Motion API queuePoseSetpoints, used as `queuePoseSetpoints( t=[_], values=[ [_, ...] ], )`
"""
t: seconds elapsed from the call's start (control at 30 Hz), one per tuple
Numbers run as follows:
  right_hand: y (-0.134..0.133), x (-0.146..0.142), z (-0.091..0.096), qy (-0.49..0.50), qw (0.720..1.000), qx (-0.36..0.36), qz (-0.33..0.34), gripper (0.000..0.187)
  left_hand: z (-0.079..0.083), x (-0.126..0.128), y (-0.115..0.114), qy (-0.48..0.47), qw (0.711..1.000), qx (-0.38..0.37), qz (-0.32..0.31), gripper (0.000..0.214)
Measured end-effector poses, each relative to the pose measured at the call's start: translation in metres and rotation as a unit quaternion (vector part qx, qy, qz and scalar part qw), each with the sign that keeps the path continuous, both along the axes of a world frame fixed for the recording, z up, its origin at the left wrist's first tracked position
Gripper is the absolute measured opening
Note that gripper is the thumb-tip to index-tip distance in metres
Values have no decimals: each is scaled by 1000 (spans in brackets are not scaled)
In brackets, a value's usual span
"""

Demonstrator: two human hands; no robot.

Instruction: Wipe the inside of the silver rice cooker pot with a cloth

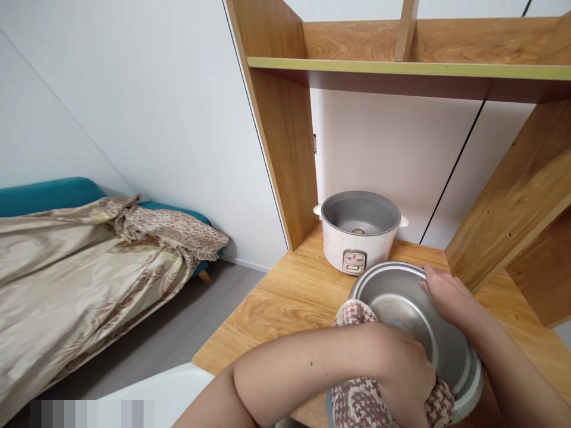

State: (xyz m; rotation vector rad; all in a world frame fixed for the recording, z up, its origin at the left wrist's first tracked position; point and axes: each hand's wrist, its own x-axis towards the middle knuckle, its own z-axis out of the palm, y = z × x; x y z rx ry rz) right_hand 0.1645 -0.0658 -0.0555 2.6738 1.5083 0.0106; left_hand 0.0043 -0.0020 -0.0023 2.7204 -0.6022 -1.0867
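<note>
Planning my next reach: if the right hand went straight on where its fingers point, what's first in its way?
The right hand rests on the rim of the metal pot, fingers pointing away and left. Beyond it, the white rice cooker probably comes first, though depth is unclear.

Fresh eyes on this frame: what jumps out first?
The shiny round steel inner pot at front centre, right hand on its rim, left hand pressing a brown-and-white patterned cloth against it. Behind it on the light wooden desk, an open white electric rice cooker; far left, a beige patterned bed cover.
</note>
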Motion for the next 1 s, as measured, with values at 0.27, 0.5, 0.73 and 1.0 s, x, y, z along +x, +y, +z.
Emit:
queuePoseSetpoints(
  t=[0.27,0.5,0.73,1.0],
  values=[
    [1,0,-1,3,1000,-6,-8,15,2,0,-2,41,999,17,17,60],
    [2,0,1,5,1000,-12,-10,15,-4,2,0,14,1000,15,-4,53],
    [2,0,-1,-1,1000,-9,-6,12,-5,1,1,-4,1000,5,-6,45],
    [1,3,-4,-12,1000,-6,2,11,4,3,0,50,999,16,-5,60]
  ],
)
